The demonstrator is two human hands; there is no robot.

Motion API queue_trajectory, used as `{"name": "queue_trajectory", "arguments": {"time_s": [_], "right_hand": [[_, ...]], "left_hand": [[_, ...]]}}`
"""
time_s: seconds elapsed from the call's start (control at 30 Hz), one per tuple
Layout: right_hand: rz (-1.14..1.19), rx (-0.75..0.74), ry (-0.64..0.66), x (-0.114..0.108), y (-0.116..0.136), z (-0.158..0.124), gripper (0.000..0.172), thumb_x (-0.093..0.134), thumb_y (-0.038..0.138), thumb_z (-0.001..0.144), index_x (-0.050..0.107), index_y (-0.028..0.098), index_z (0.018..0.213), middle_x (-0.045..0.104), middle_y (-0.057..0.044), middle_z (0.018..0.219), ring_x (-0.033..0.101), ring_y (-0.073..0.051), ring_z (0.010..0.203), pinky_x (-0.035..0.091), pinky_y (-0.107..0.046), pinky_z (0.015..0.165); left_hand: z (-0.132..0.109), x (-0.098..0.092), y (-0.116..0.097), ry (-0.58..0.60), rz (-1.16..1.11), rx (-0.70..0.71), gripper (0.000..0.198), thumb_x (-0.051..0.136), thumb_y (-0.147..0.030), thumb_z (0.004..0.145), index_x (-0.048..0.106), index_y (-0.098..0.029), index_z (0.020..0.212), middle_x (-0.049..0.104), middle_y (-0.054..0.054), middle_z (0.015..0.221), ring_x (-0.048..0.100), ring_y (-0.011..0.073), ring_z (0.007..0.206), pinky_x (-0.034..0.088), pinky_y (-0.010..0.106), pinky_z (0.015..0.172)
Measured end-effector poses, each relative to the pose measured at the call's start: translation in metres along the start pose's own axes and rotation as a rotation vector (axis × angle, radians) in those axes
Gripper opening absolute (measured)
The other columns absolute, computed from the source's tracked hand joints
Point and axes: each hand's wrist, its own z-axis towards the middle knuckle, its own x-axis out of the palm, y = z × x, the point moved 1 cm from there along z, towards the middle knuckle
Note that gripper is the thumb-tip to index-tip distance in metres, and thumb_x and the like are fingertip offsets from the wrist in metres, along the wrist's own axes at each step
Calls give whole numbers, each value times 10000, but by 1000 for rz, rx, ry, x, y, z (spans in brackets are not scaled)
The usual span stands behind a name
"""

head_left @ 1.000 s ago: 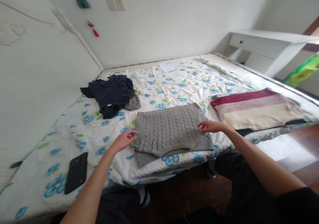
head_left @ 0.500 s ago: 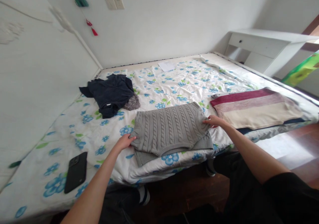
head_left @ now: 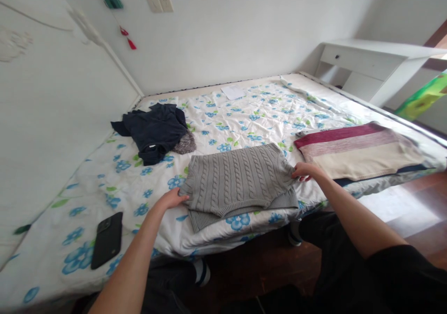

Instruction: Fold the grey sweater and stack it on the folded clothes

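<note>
Both hands have spread outward over the last second: where they hovered loosely by the sides of the grey cable-knit sweater (head_left: 240, 179), they now have hold of its edges. From where I stand, the left hand (head_left: 173, 197) grips the left side, thumb laid on top of the knit, while the right hand (head_left: 305, 170) pinches the opposite side between thumb and forefinger — its other fingers curled beneath.

It lies flat at the near edge of the bed, on a flowered sheet (head_left: 258, 126), its curved ribbed band facing the person and another ribbed layer peeking out below. Just beyond the right hand is a striped garment (head_left: 359, 151) in burgundy, pink and cream, spread over something dark blue. Farther back on the left sits a rumpled navy garment (head_left: 155, 127), with a speckled knit piece (head_left: 186, 144) poking out — and near the left forearm, a black phone (head_left: 107, 240).
</note>
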Motion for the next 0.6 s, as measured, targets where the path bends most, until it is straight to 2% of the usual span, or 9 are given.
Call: {"name": "queue_trajectory", "arguments": {"time_s": [0.1, 0.17, 0.23, 0.3, 0.33, 0.4, 0.5, 0.6], "right_hand": [[-137, -20, -96, -8, -2, -1, 222, 880, 344, 919, 856, 159, 1039, 874, -163, 1091, 861, -321, 1018, 664, -368, 844], [-269, -78, -227, -13, -2, -1, 257, 870, 325, 925, 878, 156, 1118, 873, -183, 1166, 842, -362, 1146, 645, -373, 921], [-339, -166, -332, -14, 3, -3, 309, 851, 307, 936, 878, 153, 1203, 869, -183, 1219, 819, -367, 1215, 616, -357, 982], [-358, -276, -353, -7, 15, -9, 330, 817, 285, 958, 867, 148, 1255, 870, -168, 1228, 816, -341, 1198, 590, -331, 996], [-365, -345, -335, 0, 24, -14, 325, 812, 270, 957, 865, 148, 1254, 871, -156, 1220, 816, -324, 1176, 578, -317, 989], [-378, -501, -243, 17, 46, -27, 303, 830, 252, 935, 867, 157, 1219, 872, -125, 1201, 812, -288, 1129, 558, -285, 953], [-391, -711, -28, 52, 78, -54, 297, 877, 272, 888, 873, 188, 1173, 872, -67, 1132, 803, -241, 1036, 537, -250, 865], [-476, -786, 105, 85, 97, -76, 254, 901, 307, 864, 893, 218, 1102, 871, -34, 1041, 802, -228, 963, 536, -249, 815]], "left_hand": [[-4, -4, -11, -140, 121, -8, 533, 792, -580, 758, 720, -231, 1153, 820, 182, 1245, 738, 447, 1287, 584, 489, 1101], [-11, -5, -27, -165, 127, 91, 460, 727, -529, 823, 722, -239, 1181, 813, 166, 1256, 736, 417, 1275, 559, 482, 1123], [-20, 1, -49, -43, 87, 232, 374, 661, -506, 891, 738, -250, 1153, 825, 117, 1141, 766, 355, 1132, 567, 432, 1043], [-31, 14, -75, 160, 55, 355, 324, 636, -502, 930, 757, -254, 1099, 813, 64, 978, 766, 296, 953, 558, 380, 915], [-38, 24, -88, 248, 55, 404, 305, 648, -503, 934, 765, -254, 1066, 799, 44, 919, 753, 273, 888, 541, 359, 860], [-53, 44, -111, 346, 91, 481, 258, 701, -490, 925, 770, -253, 998, 780, 24, 874, 727, 243, 832, 502, 330, 789], [-73, 70, -135, 355, 199, 558, 198, 763, -450, 926, 760, -252, 916, 784, 29, 891, 718, 236, 850, 477, 315, 758], [-84, 81, -142, 358, 294, 562, 149, 782, -393, 932, 764, -260, 868, 800, 39, 884, 738, 250, 879, 480, 315, 757]]}}
